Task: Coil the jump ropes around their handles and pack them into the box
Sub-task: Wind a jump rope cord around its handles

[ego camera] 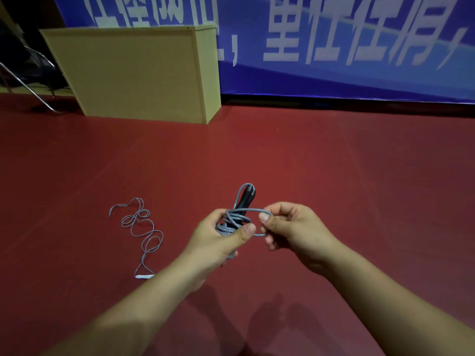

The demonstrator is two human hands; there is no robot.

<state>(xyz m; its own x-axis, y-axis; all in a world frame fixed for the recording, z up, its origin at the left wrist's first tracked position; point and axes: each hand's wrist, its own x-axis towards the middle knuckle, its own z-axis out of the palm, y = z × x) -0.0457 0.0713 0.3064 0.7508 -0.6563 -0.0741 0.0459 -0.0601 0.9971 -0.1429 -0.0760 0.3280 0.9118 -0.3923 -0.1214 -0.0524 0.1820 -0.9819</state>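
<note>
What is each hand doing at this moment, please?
Left hand: closed, holding the black handles with grey rope wound around them.
Right hand: closed, pinching a loop of the same rope.

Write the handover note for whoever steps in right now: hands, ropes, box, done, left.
Left hand: grips the black handles with grey rope coils wound round them.
Right hand: pinches the last loose loop of that rope.
Second rope: lies uncoiled on the red floor to the left, one white end nearest the person.
Box: stands ahead on the left; its inside cannot be seen.
Done: first rope nearly coiled.
Left: finish this wrap, coil the second rope, pack both.
</note>
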